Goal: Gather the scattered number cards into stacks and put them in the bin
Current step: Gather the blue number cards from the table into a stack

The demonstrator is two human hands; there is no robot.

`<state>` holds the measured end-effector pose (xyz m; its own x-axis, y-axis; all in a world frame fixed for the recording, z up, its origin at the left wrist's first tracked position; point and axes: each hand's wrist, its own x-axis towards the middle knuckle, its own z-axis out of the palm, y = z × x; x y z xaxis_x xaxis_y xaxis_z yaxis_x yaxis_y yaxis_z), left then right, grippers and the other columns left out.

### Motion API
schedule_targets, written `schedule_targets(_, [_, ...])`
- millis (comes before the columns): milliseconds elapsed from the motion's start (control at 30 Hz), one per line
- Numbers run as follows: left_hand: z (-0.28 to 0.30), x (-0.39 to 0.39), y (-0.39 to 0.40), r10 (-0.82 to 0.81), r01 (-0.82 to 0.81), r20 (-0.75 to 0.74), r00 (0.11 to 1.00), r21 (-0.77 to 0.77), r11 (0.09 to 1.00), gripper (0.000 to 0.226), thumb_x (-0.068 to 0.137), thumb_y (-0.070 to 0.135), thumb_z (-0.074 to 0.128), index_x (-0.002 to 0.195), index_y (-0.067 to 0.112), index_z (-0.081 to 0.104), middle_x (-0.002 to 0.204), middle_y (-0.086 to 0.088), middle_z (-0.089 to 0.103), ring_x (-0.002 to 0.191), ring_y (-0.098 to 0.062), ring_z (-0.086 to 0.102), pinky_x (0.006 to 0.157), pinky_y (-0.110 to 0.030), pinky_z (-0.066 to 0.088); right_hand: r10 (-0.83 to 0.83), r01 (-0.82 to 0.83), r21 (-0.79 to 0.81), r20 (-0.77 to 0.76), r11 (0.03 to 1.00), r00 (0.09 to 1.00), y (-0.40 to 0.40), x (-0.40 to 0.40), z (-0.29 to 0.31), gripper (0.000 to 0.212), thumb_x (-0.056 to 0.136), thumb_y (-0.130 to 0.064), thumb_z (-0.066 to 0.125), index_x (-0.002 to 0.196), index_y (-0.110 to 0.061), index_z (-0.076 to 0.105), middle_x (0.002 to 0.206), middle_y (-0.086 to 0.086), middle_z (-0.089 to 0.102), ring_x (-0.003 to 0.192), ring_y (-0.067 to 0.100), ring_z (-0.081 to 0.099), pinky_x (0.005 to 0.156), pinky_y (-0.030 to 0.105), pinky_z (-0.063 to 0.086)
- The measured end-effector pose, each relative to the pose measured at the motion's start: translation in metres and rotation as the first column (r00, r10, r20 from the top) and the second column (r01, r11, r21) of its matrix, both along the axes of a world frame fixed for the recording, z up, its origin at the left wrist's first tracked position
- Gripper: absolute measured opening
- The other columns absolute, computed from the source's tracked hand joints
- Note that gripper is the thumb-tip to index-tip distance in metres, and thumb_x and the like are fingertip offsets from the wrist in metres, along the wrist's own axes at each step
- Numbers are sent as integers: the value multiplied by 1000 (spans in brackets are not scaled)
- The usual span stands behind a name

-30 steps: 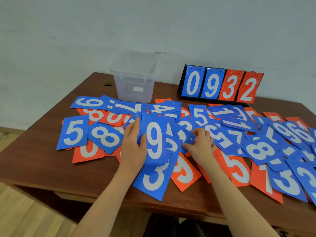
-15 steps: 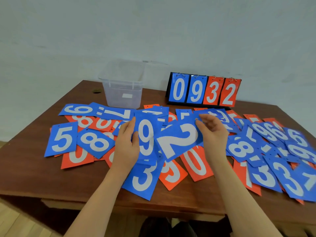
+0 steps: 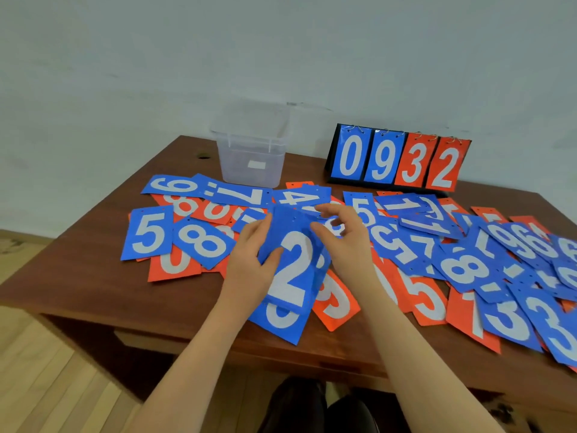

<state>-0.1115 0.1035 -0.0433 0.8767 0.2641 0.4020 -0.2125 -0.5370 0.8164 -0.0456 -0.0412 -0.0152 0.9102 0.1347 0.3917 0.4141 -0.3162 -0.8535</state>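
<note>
Blue and orange number cards (image 3: 415, 245) lie scattered over the wooden table (image 3: 78, 276). My left hand (image 3: 249, 264) grips a small stack of blue cards (image 3: 293, 264) with a white 2 on top, thumb on its face. My right hand (image 3: 346, 239) sits just right of the stack, fingers spread and loosely bent at its top right corner, over the scattered cards. A clear plastic bin (image 3: 253, 151) stands at the back of the table, behind the stack.
A black flip scoreboard (image 3: 399, 160) showing 0 9 3 2 stands at the back right. Cards reach close to the front and right table edges. Bare wood shows at the left and front left. My knees are under the table.
My right hand brought the blue 2 card over and laid it on the 9 held in my left hand, then let go of it.
</note>
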Motion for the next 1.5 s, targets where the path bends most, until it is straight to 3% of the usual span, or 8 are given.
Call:
schedule_targets(167, [0, -17, 30, 168, -173, -100, 981, -41, 984, 57, 91, 17, 55, 142, 21, 31, 146, 0, 31, 135, -10, 27, 101, -25, 35, -17, 6, -157, -70, 988, 997, -12, -11, -22, 17, 83, -21, 69, 98, -22, 62, 102, -8, 57, 98, 3, 52, 81, 9, 40])
schedule_targets(267, [-4, -28, 34, 168, -172, -102, 980, -30, 985, 56, 92, 18, 53, 142, 22, 31, 143, 0, 33, 127, -3, 31, 87, -20, 46, -134, 22, -481, -201, 876, 970, -15, -12, -42, 32, 78, -41, 71, 105, -27, 61, 114, -3, 52, 113, 18, 44, 98, 41, 38])
schedule_targets(467, [-8, -40, 35, 166, -169, -88, 982, -26, 985, 55, 92, 16, 52, 142, 20, 30, 141, -2, 35, 118, 4, 28, 78, -15, 45, -236, -45, -701, -298, 711, 925, -8, -23, -51, 58, 73, -55, 69, 120, -28, 50, 134, 1, 35, 128, 25, 28, 104, 42, 24])
schedule_targets(767, [1, -48, 44, 249, -251, -47, 967, -44, 967, 55, 94, 15, 49, 143, 22, 27, 143, -2, 32, 121, -3, 34, 74, -17, 49, -147, 111, -178, -200, 978, 969, -5, -33, -31, 22, 87, -4, 61, 99, -18, 49, 96, -8, 53, 94, 15, 54, 62, 11, 40])
schedule_targets(1000, [2, -44, 38, 185, -189, -51, 981, -92, 978, 54, 93, 15, 50, 142, 23, 29, 134, 6, 35, 118, -2, 39, 71, -11, 50, -37, 82, 229, -194, 970, 980, -10, -38, 2, 18, 88, -15, 63, 101, -26, 59, 97, -20, 57, 90, 4, 57, 65, 32, 52])
schedule_targets(1167, [3, -36, 22, 69, -84, -73, 995, -237, 968, 52, 94, 20, 49, 141, 29, 30, 130, 17, 31, 108, 16, 39, 65, -1, 45, 30, 10, 205, -191, 979, 981, 13, -35, -1, 18, 88, -13, 62, 98, -26, 58, 99, -10, 61, 90, 10, 60, 64, 35, 54])
schedule_targets(1267, [0, -30, 16, 32, -52, -81, 996, -259, 964, 55, 91, 23, 54, 141, 29, 31, 135, 9, 35, 120, -5, 44, 77, -19, 54, 18, 14, 177, -178, 984, 984, 28, -29, -10, 17, 88, -11, 62, 99, -23, 56, 94, -8, 59, 87, 18, 60, 67, 41, 53])
schedule_targets(1500, [-6, -25, 23, 249, -265, -104, 963, -198, 944, 57, 92, 20, 53, 143, 27, 28, 138, 2, 36, 117, -7, 43, 73, -20, 53, -55, 56, 8, -80, 998, 995, 27, -3, -24, 33, 84, -16, 68, 114, -22, 57, 103, -7, 53, 91, 6, 52, 68, 8, 43])
